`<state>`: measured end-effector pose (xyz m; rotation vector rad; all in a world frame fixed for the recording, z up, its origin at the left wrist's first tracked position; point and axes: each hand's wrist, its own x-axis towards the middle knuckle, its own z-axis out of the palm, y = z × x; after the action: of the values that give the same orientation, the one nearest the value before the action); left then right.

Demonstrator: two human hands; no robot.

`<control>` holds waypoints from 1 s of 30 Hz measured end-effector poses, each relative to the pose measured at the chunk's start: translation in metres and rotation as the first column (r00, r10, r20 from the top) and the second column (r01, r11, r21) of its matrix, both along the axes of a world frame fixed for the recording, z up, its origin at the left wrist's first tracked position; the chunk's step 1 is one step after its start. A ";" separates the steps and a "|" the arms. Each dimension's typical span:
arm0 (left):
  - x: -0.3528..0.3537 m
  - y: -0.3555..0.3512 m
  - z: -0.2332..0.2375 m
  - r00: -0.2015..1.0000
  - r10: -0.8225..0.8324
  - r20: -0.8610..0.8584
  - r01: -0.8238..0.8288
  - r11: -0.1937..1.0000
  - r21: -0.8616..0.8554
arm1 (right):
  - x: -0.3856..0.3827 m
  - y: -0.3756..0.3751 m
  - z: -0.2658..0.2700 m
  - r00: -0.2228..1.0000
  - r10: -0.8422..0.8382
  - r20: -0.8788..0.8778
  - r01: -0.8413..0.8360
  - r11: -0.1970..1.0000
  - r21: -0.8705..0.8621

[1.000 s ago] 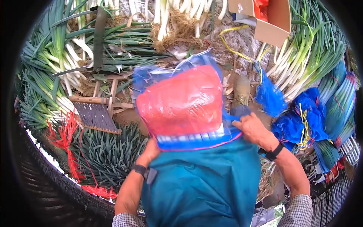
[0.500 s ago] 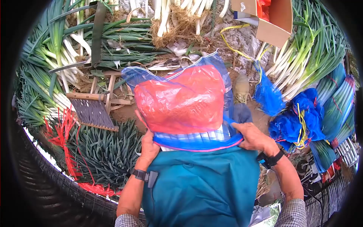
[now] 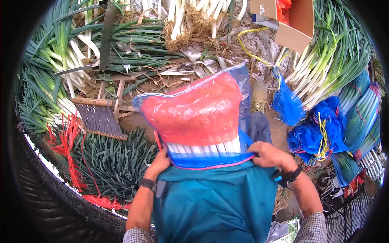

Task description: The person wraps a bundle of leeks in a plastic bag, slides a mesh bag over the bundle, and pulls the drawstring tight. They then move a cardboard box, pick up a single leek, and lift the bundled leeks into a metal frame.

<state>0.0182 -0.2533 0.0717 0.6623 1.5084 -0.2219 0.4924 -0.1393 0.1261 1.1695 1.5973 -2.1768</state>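
Observation:
A blue mesh bag [image 3: 245,87] lies across my lap over a green apron [image 3: 214,198]. Inside it is a bundle wrapped in a red plastic bag [image 3: 194,107], with white leek stalks [image 3: 202,150] showing below the red plastic. My left hand [image 3: 160,164] is closed on the near left corner of the mesh bag; its fingertips are partly hidden. At the near right corner, my right hand [image 3: 267,154] grips the bag's edge between thumb and fingers. A pink-trimmed hem runs between both hands.
Leeks [image 3: 178,24] lie at the back, with more leeks [image 3: 324,60] at the right. A low folding stool [image 3: 99,117] stands left, near red plastic strips [image 3: 69,150]. To the right are a cardboard box [image 3: 296,36], blue netting [image 3: 318,129] and netted leek bundles [image 3: 364,113].
Both hands have come slightly nearer to my body, pulling the mesh bag's near hem with them. The far rim has sunk, and more white stalk shows below the red plastic.

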 end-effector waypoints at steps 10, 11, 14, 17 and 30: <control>0.050 0.084 0.029 0.781 0.577 0.239 -0.611 0.785 0.102 | -0.076 0.064 -0.066 0.805 -0.584 0.100 0.593 0.793 -0.143; 0.045 0.067 0.015 0.804 0.563 0.192 -0.583 0.810 0.065 | -0.085 0.047 -0.068 0.773 -0.630 0.076 0.635 0.762 -0.129; 0.042 0.051 0.020 0.733 0.663 0.149 -0.652 0.748 -0.123 | -0.073 0.005 -0.057 0.804 -0.589 0.083 0.594 0.787 -0.167; 0.058 0.035 0.020 0.609 0.788 0.094 -0.733 0.604 -0.312 | -0.058 -0.004 -0.041 0.880 -0.427 0.208 0.471 0.840 -0.270; 0.046 0.035 0.070 0.990 0.142 -0.020 -0.143 0.976 -0.164 | 0.124 0.055 -0.150 0.335 -0.557 0.760 0.216 0.831 0.513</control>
<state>0.0646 -0.2185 0.1420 0.4194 1.5203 -0.2373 0.6161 -0.0846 -0.0243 2.4794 1.1821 -0.9300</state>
